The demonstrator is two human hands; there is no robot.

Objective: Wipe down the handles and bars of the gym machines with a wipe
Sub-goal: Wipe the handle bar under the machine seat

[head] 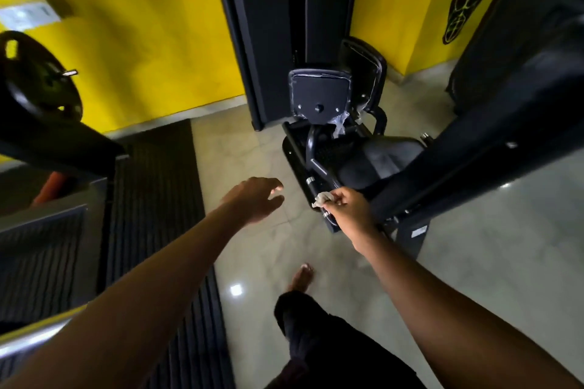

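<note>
Wipe point(321, 199), mostly hidden, bunched in curled fingers of right hand point(349, 210) on handle point(314, 189); left hand point(257, 199) slack, empty.

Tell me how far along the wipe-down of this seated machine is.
Done: nothing shows as wiped; I cannot tell. In hand: the right hand pinches the wipe against the near handle; the left hand hangs open, touching nothing. Left: the curved bar above it and the far handle.

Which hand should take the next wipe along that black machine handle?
Right. The right hand pinches the wipe at the handle; the left hand hangs open over the floor, holding nothing.
</note>
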